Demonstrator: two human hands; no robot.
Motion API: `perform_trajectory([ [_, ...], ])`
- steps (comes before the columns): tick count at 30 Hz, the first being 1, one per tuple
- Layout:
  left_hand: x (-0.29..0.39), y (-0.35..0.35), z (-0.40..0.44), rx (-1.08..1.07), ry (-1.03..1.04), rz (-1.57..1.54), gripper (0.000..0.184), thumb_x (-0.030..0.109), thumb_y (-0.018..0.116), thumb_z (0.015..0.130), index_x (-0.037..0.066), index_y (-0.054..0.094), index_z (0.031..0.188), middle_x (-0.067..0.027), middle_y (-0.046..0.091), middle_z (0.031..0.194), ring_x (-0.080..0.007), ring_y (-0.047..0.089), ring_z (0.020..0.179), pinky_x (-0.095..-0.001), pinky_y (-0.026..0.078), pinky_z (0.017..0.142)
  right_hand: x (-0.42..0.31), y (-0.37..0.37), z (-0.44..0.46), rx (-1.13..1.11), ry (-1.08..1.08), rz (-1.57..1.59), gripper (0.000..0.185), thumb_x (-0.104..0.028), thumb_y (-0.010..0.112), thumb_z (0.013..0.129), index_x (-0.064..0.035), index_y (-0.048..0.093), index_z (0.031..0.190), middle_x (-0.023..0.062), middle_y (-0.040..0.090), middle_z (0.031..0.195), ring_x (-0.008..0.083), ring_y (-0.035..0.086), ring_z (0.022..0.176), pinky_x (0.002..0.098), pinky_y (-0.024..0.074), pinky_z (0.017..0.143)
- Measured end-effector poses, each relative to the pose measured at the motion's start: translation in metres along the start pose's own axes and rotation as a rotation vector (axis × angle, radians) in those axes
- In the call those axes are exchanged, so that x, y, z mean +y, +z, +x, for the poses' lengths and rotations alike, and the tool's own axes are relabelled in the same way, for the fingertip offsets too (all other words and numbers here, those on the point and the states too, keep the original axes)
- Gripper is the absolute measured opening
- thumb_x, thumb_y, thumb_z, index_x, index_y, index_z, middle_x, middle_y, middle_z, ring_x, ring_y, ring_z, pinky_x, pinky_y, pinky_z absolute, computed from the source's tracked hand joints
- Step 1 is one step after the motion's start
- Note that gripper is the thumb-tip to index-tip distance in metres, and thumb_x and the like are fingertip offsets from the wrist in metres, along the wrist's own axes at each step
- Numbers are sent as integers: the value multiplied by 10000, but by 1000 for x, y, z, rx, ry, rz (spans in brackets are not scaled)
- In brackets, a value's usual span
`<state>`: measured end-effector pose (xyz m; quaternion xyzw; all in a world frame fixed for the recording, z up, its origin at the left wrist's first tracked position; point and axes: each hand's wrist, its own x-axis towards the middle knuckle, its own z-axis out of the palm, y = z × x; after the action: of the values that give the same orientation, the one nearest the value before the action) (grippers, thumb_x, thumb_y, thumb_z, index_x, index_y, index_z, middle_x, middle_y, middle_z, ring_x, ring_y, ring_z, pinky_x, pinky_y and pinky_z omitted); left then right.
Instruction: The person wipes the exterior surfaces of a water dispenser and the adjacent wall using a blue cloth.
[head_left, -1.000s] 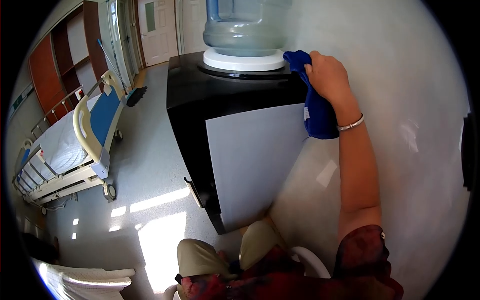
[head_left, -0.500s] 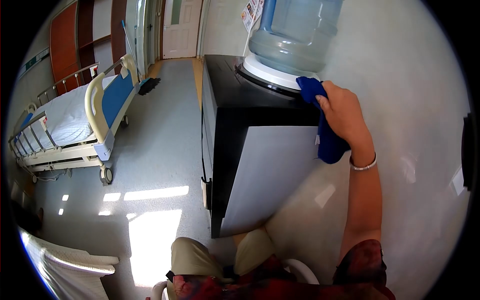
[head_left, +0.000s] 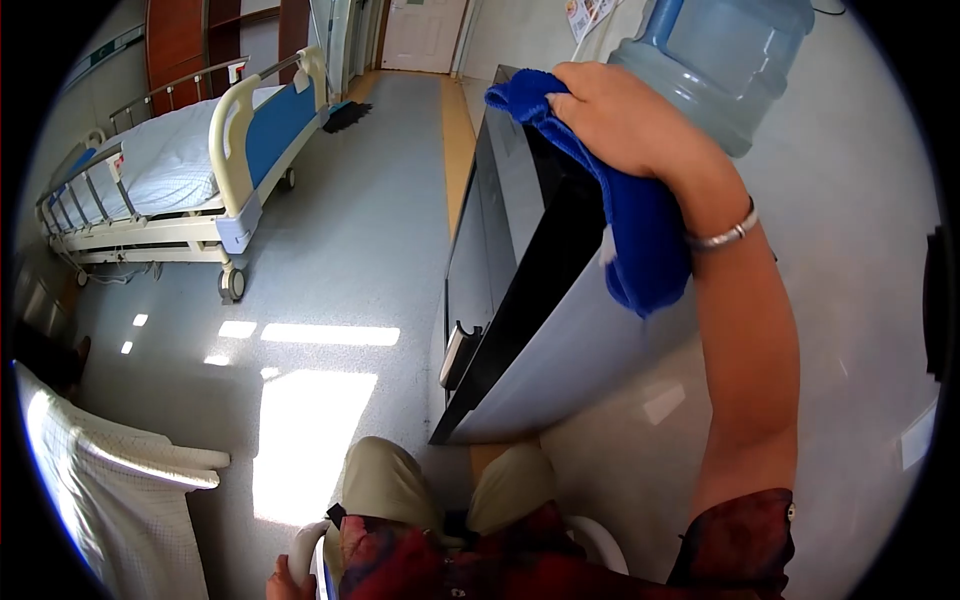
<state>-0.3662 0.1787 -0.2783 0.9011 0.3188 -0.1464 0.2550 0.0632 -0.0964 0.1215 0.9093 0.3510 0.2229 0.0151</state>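
Note:
A dark blue cloth (head_left: pixel 645 235) is bunched in my right hand (head_left: pixel 625 120), its fingers closed on it at the upper edge of the black water dispenser (head_left: pixel 555 310). The loose end hangs down over the dispenser's side, below my wrist. Behind the hand stands a clear bluish water bottle (head_left: pixel 735 70), its base partly hidden by my hand and forearm. At the bottom edge my left hand (head_left: pixel 284 582), partly cut off, is closed around a pale curved armrest (head_left: pixel 305 552) of the seat under me.
A hospital bed (head_left: pixel 235 150) with side rails and wheels stands to the left. A dark broom head (head_left: pixel 348 117) lies beyond it. White bedding (head_left: pixel 125 475) juts in at lower left. The wall (head_left: pixel 850 300) runs along the right.
My right hand has carried the cloth left across the dispenser's top to its front edge. The view has shifted, and more of my left hand now shows at the bottom.

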Motion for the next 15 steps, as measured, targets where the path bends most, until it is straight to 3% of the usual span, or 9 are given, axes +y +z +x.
perform_trajectory([
  [4, 2, -4, -3, -4, -5, 2, 612, 264, 638, 697, -7, 411, 1196, -264, 608, 905, -416, 595, 850, -450, 481, 754, 1, 12, 35, -155, 57, -132, 292, -220, 477, 850, 57, 548, 913, 263, 566, 936, 409, 538, 882, 413, 425, 788],
  [5, 1, -4, -3, 5, 4, -2, 627, 268, 639, 699, -9, 405, 1211, -265, 609, 911, -413, 596, 859, -445, 482, 766, 2, 16, 34, -59, 1, -140, 268, -175, 484, 825, 55, 622, 817, 221, 623, 833, 380, 602, 791, 413, 480, 763],
  [6, 2, -6, -4, 9, 0, 3, 627, 268, 639, 699, -9, 405, 1211, -265, 609, 911, -413, 596, 859, -445, 482, 766, 3, 19, 30, -57, 1, -134, 268, -175, 484, 825, 55, 622, 817, 221, 623, 833, 380, 602, 791, 413, 480, 763],
  [8, 8, -8, -2, -9, -10, 1, 617, 270, 639, 702, -13, 418, 1204, -271, 606, 932, -406, 597, 876, -440, 482, 778, 5, 19, 17, 203, -186, -3, 237, -174, 503, 807, 37, 610, 830, 207, 618, 776, 367, 600, 732, 404, 479, 725],
  [11, 16, -10, -5, -4, -40, -11, 604, 271, 637, 705, -16, 432, 1196, -270, 606, 944, -405, 597, 884, -437, 481, 787, -12, -1, -10, 73, -150, 148, 214, -187, 520, 797, 8, 595, 843, 189, 601, 730, 351, 583, 683, 392, 468, 683],
  [14, 23, -14, -8, 7, -48, 2, 592, 280, 635, 707, -12, 441, 1184, -266, 610, 929, -404, 598, 877, -438, 481, 784, -16, 0, -37, 162, -242, 348, 207, -202, 532, 794, -4, 581, 833, 178, 578, 701, 342, 558, 654, 380, 456, 650],
  [15, 23, -16, -8, 12, -53, 1, 592, 280, 635, 707, -12, 441, 1184, -266, 610, 929, -404, 598, 877, -438, 481, 784, -17, -3, -44, 157, -216, 378, 257, -231, 567, 770, -11, 595, 900, 177, 603, 758, 333, 575, 689, 361, 465, 669],
])
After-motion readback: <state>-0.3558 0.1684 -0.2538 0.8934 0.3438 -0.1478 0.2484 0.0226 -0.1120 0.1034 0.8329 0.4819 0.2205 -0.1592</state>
